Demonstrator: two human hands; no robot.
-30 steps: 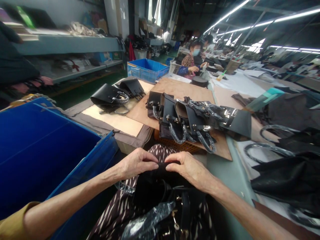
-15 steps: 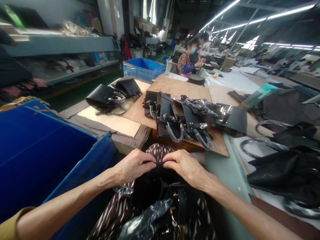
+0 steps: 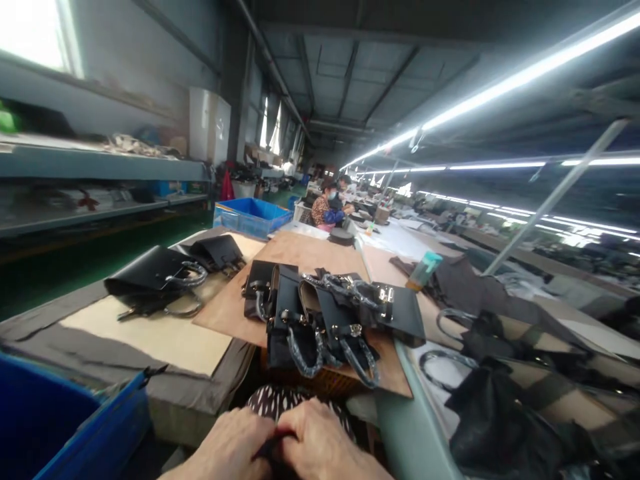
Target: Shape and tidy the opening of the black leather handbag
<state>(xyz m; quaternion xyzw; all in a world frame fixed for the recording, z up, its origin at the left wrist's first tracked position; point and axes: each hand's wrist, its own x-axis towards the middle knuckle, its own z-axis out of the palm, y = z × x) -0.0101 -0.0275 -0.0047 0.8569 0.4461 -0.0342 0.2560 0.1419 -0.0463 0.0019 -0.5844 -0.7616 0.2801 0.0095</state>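
Observation:
At the bottom of the view, my left hand and my right hand are close together over my lap. The fingers of both are closed on the dark edge of a black handbag, most of which lies below the view or behind my hands. Just beyond my knees, several black handbags with plastic-wrapped handles lie in a pile on a brown board.
Two more black handbags lie on the left table. A blue bin stands at lower left and a blue crate farther back. Soft black bags lie on the right table. A co-worker sits beyond.
The view has tilted upward, so the handbag in my lap has mostly left the picture. My hands have come nearer each other, still closed on its edge.

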